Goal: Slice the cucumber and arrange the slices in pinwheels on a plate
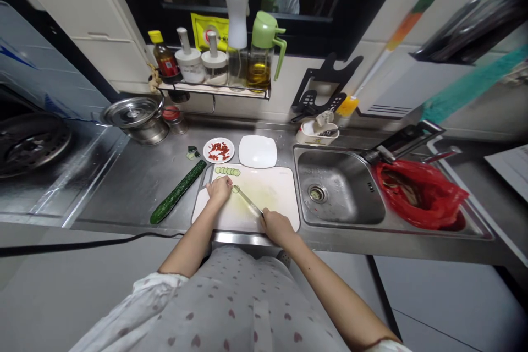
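On the white cutting board (pixel 272 190) my left hand (pixel 220 189) is curled down over a piece of cucumber, mostly hidden under the fingers. My right hand (pixel 277 226) grips the handle of a knife (pixel 248 201) whose blade reaches up to the left hand's fingertips. A row of cucumber slices (pixel 227 171) lies along the board's far edge. A whole cucumber (pixel 178 191) rests on the steel counter just left of the board.
Behind the board are a small plate of chopped red chilli (pixel 218 150) and a bare white plate (pixel 258 151). A sink (pixel 338 192) is to the right, then a red bag (pixel 421 192) in a basin. A lidded steel pot (pixel 134 115) and stove stand left; bottles on a shelf (pixel 214 88).
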Demonstrator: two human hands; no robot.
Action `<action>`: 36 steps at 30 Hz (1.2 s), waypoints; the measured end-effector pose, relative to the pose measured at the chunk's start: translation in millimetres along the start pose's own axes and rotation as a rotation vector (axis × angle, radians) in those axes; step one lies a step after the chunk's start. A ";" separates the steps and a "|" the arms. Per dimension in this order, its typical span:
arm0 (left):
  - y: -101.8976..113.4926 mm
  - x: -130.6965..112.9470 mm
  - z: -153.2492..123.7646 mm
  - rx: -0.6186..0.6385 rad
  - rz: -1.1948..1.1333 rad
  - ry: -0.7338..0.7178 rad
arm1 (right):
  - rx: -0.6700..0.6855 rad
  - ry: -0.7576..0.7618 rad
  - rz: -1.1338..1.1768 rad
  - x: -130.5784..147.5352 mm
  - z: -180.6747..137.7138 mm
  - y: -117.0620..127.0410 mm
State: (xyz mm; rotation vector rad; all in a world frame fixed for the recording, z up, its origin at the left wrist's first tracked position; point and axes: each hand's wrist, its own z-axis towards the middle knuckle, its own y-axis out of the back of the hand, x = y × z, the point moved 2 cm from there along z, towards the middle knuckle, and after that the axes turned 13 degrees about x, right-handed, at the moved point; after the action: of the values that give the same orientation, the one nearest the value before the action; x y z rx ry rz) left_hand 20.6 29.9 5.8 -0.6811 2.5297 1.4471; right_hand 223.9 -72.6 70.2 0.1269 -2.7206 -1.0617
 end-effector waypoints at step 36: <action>-0.3 -2.7 -9.7 -0.019 0.015 -0.022 | -0.104 -0.107 0.120 -36.4 -3.8 -11.8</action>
State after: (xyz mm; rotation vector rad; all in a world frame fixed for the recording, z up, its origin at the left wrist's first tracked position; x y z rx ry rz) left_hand 24.0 22.4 11.6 -0.6470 2.5131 1.4775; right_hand 260.2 -78.0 58.7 -0.1120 -2.7183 -1.2040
